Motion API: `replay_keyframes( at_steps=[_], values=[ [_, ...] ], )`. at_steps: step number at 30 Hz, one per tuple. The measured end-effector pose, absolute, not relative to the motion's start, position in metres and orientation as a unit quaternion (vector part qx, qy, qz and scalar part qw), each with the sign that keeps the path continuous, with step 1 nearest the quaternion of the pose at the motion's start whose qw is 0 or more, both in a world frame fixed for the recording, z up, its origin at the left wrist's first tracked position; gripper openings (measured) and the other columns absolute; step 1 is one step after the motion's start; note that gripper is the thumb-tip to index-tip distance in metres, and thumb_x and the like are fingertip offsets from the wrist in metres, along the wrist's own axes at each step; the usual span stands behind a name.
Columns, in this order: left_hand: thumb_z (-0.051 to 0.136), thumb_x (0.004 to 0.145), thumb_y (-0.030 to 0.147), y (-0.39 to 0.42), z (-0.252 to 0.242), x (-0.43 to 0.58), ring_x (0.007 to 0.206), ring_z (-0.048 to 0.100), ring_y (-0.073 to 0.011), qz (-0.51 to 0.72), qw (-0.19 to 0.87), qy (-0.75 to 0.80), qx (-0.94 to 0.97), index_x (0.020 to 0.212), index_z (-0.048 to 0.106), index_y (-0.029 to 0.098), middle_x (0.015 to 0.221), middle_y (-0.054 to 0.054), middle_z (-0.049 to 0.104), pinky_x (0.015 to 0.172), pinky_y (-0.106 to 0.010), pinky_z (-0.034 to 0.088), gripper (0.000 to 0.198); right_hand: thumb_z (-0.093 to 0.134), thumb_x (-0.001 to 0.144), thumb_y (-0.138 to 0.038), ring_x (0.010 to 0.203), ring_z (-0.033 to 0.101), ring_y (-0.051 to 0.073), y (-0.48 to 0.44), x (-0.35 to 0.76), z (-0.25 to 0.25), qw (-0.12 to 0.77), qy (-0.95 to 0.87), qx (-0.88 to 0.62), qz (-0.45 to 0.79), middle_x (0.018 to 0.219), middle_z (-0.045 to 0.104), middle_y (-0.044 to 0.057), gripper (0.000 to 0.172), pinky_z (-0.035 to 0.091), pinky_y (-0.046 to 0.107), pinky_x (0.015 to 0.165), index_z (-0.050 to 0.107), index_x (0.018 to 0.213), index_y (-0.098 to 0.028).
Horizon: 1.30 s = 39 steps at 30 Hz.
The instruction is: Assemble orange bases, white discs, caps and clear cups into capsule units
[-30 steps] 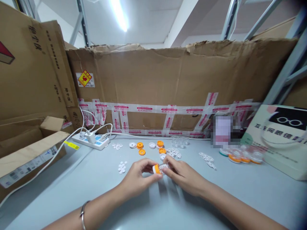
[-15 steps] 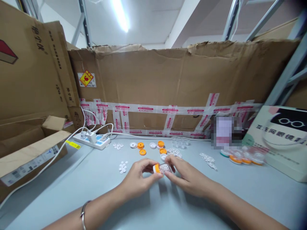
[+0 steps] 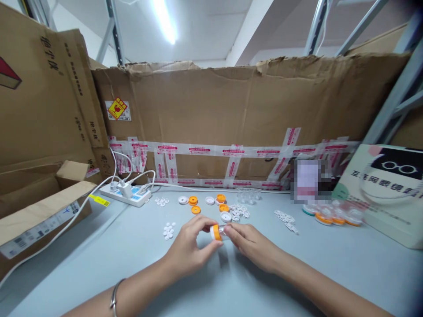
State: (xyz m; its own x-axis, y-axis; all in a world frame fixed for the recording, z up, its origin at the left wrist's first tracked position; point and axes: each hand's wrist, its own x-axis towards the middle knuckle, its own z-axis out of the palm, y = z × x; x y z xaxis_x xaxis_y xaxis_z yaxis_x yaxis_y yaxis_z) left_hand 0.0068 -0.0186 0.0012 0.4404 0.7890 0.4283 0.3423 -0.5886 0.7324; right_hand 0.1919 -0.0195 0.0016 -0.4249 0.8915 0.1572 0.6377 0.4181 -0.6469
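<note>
Left hand [image 3: 188, 248] curls round the orange-capped pot [image 3: 216, 232], thumb and fingertips pinching its cap, while the right hand [image 3: 253, 244] nips the clear end. The pot hangs just above the tabletop [image 3: 99, 255], well right of the power strip [image 3: 127, 194] and nearer the person. It looks like light, stiff, smooth plastic, apt to slip; best gripped on the cap's rim.

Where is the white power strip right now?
Head view, left side of the table: the power strip lies near the cardboard wall, beside the open box.
</note>
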Motion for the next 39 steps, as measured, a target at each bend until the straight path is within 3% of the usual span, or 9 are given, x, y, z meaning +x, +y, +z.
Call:
replay_keyframes(
  at_steps=[5,9,16,27,34,36,39],
  values=[
    [0.055,0.078,0.028,-0.019,0.000,0.007,0.076,0.057,-0.0162,0.373,0.309,0.348,0.803,0.090,0.058,0.014,0.083,-0.006,0.060,0.072,-0.027,0.046,0.018,0.033,0.087,-0.039,0.063,0.044,0.014,-0.022,0.191,0.006,0.264,-0.819,-0.456,0.227,0.069,0.047,-0.002,0.019,0.034,0.026,0.060,0.037,0.080,-0.021],
    [0.055,0.078,0.019,-0.020,-0.005,0.007,0.083,0.054,-0.0165,0.405,0.201,0.306,0.838,0.096,0.054,0.016,0.087,-0.005,0.058,0.076,-0.029,0.045,0.018,0.029,0.088,-0.040,0.059,0.039,0.013,-0.024,0.189,0.004,0.258,-0.812,-0.466,0.238,0.063,0.041,-0.004,0.027,0.031,0.025,0.058,0.031,0.069,-0.021],
    [0.053,0.078,0.014,-0.022,-0.013,0.008,0.088,0.054,-0.0166,0.417,0.137,0.275,0.856,0.104,0.050,0.017,0.094,-0.007,0.056,0.077,-0.029,0.046,0.026,0.028,0.085,-0.051,0.055,0.028,0.011,-0.021,0.184,-0.010,0.335,-0.747,-0.450,0.356,0.059,0.028,-0.005,0.038,0.026,0.023,0.052,0.031,0.062,-0.020],
    [0.053,0.077,0.010,-0.024,-0.017,0.013,0.085,0.054,-0.0167,0.418,0.097,0.276,0.860,0.100,0.049,0.016,0.090,-0.007,0.056,0.073,-0.028,0.047,0.024,0.034,0.078,-0.061,0.042,0.023,0.008,-0.018,0.183,-0.016,0.362,-0.660,-0.427,0.501,0.048,0.027,-0.008,0.043,0.020,0.022,0.041,0.036,0.063,-0.021],
    [0.052,0.080,0.014,-0.020,-0.019,0.014,0.085,0.055,-0.0178,0.411,0.091,0.282,0.862,0.103,0.048,0.018,0.091,-0.007,0.056,0.074,-0.030,0.048,0.024,0.033,0.080,-0.060,0.036,0.021,0.007,-0.014,0.182,-0.022,0.364,-0.653,-0.427,0.508,0.040,0.026,-0.010,0.042,0.018,0.021,0.038,0.037,0.063,-0.021],
    [0.055,0.081,0.023,-0.017,-0.019,0.014,0.090,0.055,-0.0192,0.416,0.088,0.292,0.857,0.114,0.042,0.021,0.099,-0.008,0.055,0.078,-0.033,0.048,0.036,0.030,0.082,-0.057,0.034,0.024,0.007,-0.013,0.184,-0.017,0.356,-0.668,-0.441,0.482,0.037,0.029,-0.010,0.042,0.021,0.021,0.038,0.041,0.065,-0.020],
    [0.062,0.074,0.038,-0.016,-0.017,0.012,0.105,0.048,-0.0244,0.432,0.077,0.309,0.844,0.130,0.023,0.025,0.116,-0.012,0.045,0.086,-0.040,0.045,0.069,0.032,0.084,-0.052,0.040,0.040,0.009,-0.007,0.199,0.000,0.362,-0.709,-0.475,0.374,0.045,0.046,-0.005,0.042,0.032,0.022,0.045,0.051,0.068,-0.018]
  ],
)
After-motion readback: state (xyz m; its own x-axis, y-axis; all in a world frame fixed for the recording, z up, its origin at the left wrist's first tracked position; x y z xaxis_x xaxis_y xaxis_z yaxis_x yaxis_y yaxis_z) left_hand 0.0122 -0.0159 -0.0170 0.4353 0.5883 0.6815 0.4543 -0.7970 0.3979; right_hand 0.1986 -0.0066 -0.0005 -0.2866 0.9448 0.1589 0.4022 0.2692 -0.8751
